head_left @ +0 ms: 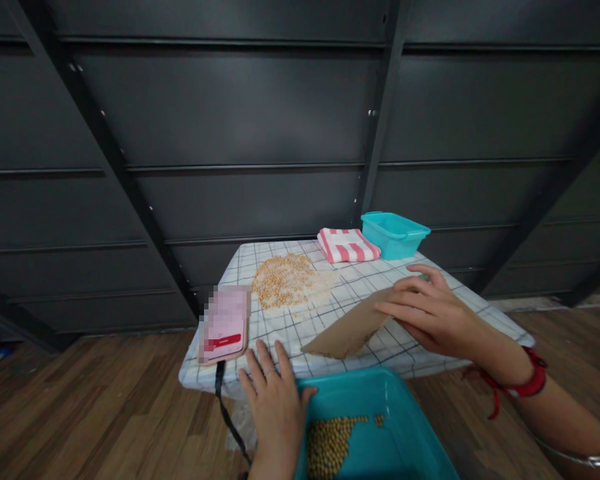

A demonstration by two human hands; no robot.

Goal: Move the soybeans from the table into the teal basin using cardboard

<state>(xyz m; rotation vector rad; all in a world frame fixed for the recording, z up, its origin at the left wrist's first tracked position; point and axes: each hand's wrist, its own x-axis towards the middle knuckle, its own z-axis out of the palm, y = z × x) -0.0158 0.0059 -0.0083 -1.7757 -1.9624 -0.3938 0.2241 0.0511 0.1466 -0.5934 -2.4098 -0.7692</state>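
My right hand (425,310) pinches the upper right end of a torn piece of brown cardboard (353,328), which is held slanted over the front part of the table. Fingers spread, my left hand (275,393) rests at the table's front edge, its thumb against the rim of a teal basin (405,413). A heap of yellowish beans (327,450) lies in the basin's left side. Farther back on the checked tablecloth (275,327) are scattered yellow beans (283,280), with small pale grains (320,288) among and beside them.
A pink phone-like object (225,323), partly blurred, lies at the table's left edge with a black strap (225,410) hanging down. A folded pink-and-white striped towel (349,245) and a small turquoise basket (396,235) stand at the back right. Dark metal panels (245,107) rise behind the table.
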